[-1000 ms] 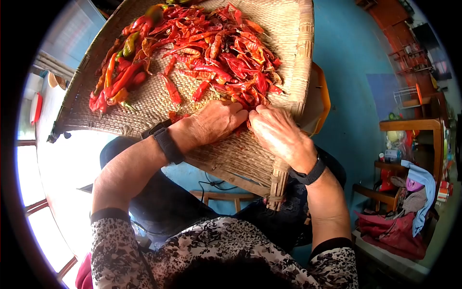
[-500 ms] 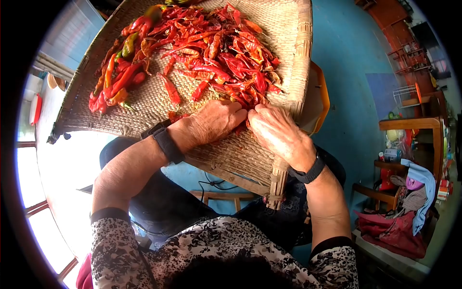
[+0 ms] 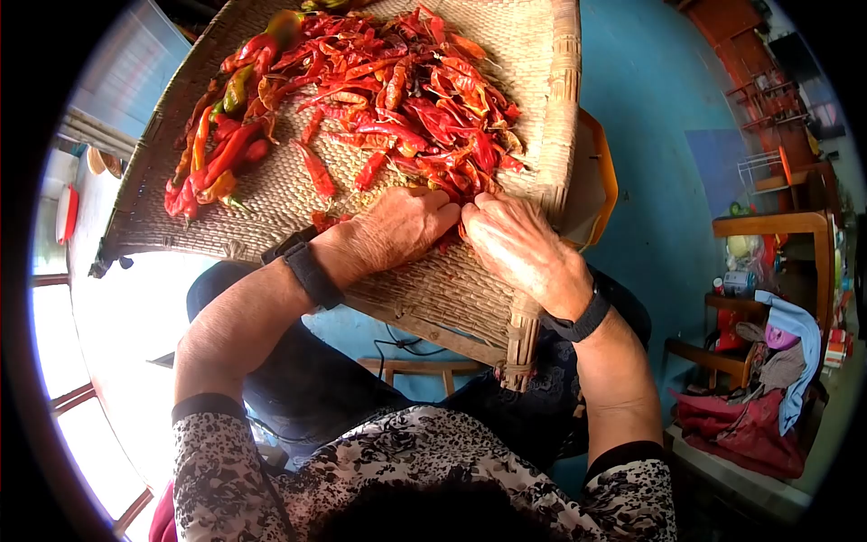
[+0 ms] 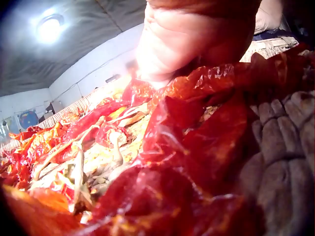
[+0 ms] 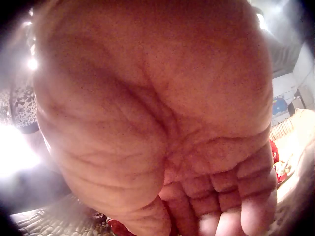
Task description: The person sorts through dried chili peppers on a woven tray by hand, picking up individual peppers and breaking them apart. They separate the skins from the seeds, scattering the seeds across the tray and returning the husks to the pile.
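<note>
The left hand (image 3: pixel 397 226) and right hand (image 3: pixel 522 246) have curled fingers that seem to pinch a dried chili (image 3: pixel 445 240) near the woven tray's (image 3: pixel 452 294) close corner, likely picking it apart, so a small, gentle pull suits next.

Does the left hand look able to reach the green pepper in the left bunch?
Likely yes: the green pepper lies on top of its bunch, and only peppers and woven tray separate it from the left hand.
</note>
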### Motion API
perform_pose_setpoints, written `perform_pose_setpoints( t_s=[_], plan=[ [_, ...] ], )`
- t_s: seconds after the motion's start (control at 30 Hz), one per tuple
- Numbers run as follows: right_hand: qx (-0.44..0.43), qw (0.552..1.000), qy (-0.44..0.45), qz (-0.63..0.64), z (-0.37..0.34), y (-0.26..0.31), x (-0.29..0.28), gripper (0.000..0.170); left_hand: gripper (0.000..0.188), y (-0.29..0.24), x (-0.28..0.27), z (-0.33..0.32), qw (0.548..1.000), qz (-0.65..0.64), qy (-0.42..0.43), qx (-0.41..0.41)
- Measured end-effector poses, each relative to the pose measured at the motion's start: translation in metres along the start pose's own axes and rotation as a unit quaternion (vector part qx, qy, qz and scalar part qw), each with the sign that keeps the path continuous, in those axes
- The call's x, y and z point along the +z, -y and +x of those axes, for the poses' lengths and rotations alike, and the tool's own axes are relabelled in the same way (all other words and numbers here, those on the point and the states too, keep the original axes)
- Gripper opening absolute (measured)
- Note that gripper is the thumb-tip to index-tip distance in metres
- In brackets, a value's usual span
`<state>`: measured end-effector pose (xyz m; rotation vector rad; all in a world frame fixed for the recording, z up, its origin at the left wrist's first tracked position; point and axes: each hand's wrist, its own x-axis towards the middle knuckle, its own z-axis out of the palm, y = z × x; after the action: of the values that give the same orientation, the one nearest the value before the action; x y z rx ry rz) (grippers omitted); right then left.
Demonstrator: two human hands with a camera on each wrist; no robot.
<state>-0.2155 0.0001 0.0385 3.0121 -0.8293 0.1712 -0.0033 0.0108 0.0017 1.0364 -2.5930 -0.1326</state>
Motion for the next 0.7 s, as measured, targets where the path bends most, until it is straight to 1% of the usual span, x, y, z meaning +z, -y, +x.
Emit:
perform_pose_setpoints(
  t_s=[0.03,0.07,0.13,0.2,0.27,0.37,0.43,0.47,0.53,0.67,0.7],
  plan=[
    [0.01,1.0,0.026,-0.006,0.001,0.0,0.0,0.028,0.009,0.0,-0.001,0.0,1.0,-0.002,0.001,0.0],
    [0.01,1.0,0.026,-0.006,0.0,0.0,0.001,0.028,0.01,0.0,-0.001,0.0,1.0,-0.003,0.003,-0.001],
    [-0.011,1.0,-0.02,-0.011,-0.003,-0.002,0.004,0.028,0.011,0.0,0.001,0.0,1.0,-0.017,-0.003,-0.001],
    [-0.015,0.999,-0.026,-0.017,-0.003,-0.002,0.006,0.026,0.014,0.0,0.001,0.0,0.999,-0.03,-0.01,-0.002],
    [-0.019,0.999,-0.031,-0.022,-0.003,-0.001,0.006,0.024,0.011,0.0,-0.001,0.0,1.0,-0.003,0.01,0.002],
    [-0.009,0.999,-0.031,-0.002,-0.006,0.001,0.0,0.029,0.01,0.001,0.001,-0.001,1.0,0.006,-0.006,0.011],
    [-0.011,0.997,-0.067,0.023,-0.006,0.001,-0.001,0.03,0.01,0.0,0.0,-0.001,1.0,-0.007,-0.006,0.003],
    [-0.012,0.997,-0.068,0.024,-0.004,0.001,-0.001,0.03,0.01,0.0,-0.001,-0.001,1.0,-0.02,-0.006,0.0],
    [-0.003,0.999,-0.008,0.032,-0.003,-0.001,-0.003,0.03,0.009,0.001,0.0,-0.001,1.0,-0.013,-0.009,0.002],
    [0.006,1.0,0.001,-0.001,-0.003,0.0,0.004,0.031,0.009,-0.001,0.0,0.0,1.0,-0.001,-0.021,0.005],
    [-0.006,1.0,-0.029,-0.005,-0.005,0.0,0.003,0.031,0.009,-0.001,0.0,-0.001,1.0,0.0,-0.022,0.006]
  ],
)
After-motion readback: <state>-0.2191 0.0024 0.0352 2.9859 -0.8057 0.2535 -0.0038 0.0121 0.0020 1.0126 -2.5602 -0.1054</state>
